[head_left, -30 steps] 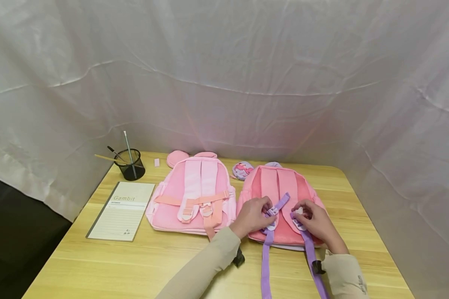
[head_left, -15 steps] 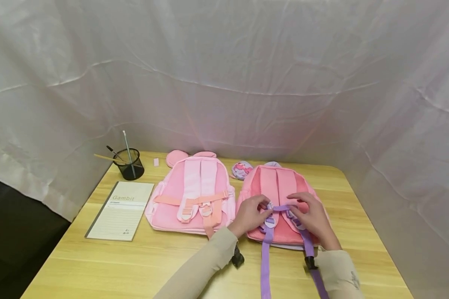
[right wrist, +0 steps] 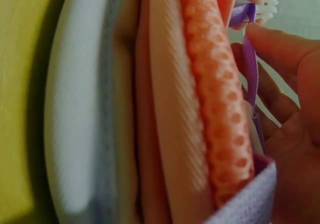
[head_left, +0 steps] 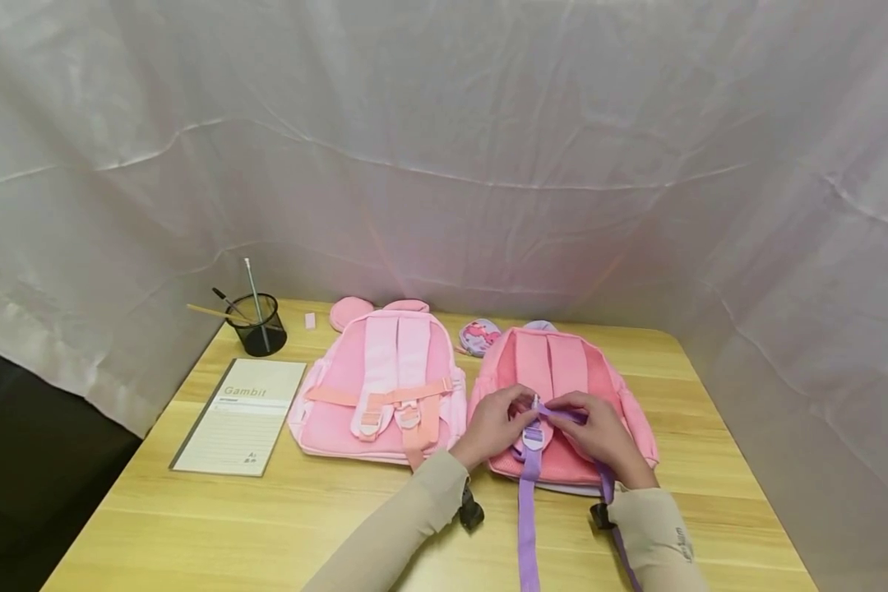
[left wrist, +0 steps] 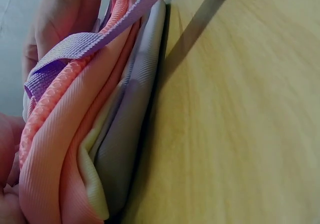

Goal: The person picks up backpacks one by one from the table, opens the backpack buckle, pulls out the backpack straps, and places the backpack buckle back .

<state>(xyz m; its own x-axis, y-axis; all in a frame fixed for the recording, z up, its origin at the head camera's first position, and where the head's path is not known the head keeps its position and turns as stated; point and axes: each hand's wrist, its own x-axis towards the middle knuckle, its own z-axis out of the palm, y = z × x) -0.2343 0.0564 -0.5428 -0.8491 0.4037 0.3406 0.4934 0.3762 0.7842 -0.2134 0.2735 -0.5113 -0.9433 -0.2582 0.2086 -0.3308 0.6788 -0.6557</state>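
A coral-pink backpack (head_left: 608, 374) lies with its shoulder straps facing up. At its left strap my left hand (head_left: 492, 429) pinches a small white plastic buckle (right wrist: 270, 8), whose prongs show in the right wrist view. Close beside it, my right hand (head_left: 599, 432) pinches a purple webbing strap (right wrist: 252, 69) between thumb and fingers, right at the buckle. Another length of purple webbing (head_left: 529, 526) hangs from the left strap's adjuster (head_left: 534, 437) toward the table's front edge. My right hand covers the right strap's buckle in the head view.
A lighter pink backpack (head_left: 340, 423) with orange straps lies just left. Farther left are a notebook (head_left: 240, 427) and a black mesh pen cup (head_left: 262, 335) holding pens. A pink eraser (head_left: 310, 321) and a small round purple pouch (head_left: 479, 337) lie at the back of the table (head_left: 303, 534).
My right hand has left the right strap's buckle and moved left to my left hand, bringing the purple strap along. The strap's loose end no longer sticks up. My left hand stays almost in place.
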